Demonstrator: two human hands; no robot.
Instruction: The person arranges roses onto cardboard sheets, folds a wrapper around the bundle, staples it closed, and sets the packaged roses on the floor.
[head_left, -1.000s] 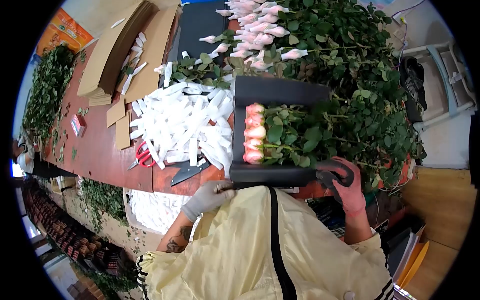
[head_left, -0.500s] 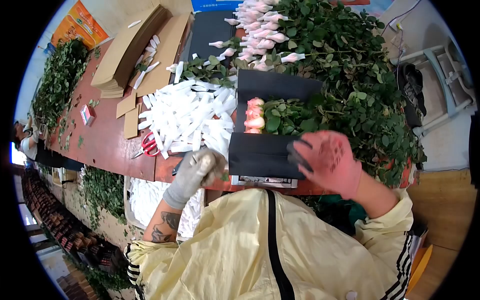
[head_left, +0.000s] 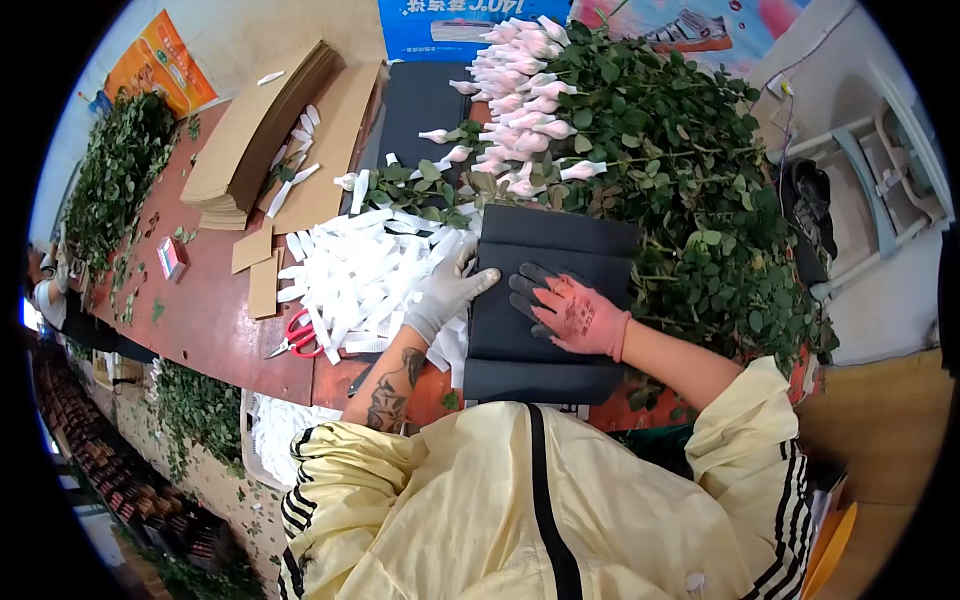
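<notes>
A black wrapping sheet (head_left: 555, 345) lies folded flat in front of me, covering the pink roses' heads, which are hidden now. My right hand (head_left: 575, 312), in a pink glove with dark fingertips, rests flat on top of it with fingers spread. At the sheet's left edge is my left hand (head_left: 447, 295) in a pale grey glove, its thumb reaching onto the black surface and its fingers extended along the side. Nothing shows in its grasp. White mesh sleeves (head_left: 350, 285) are heaped just left of this hand. Leafy stems (head_left: 690, 300) stick out to the sheet's right.
Rosebuds in white sleeves (head_left: 520, 120) are stacked at the back. Cardboard sheets (head_left: 255, 140) and red-handled scissors (head_left: 300, 335) lie to the left. A folding chair (head_left: 880, 190) stands at right. Another person (head_left: 60, 290) is at the far left.
The black sheet, open around the roses before, is now folded over them. My right hand has come down flat onto it, and my left hand has moved up and right to its left edge.
</notes>
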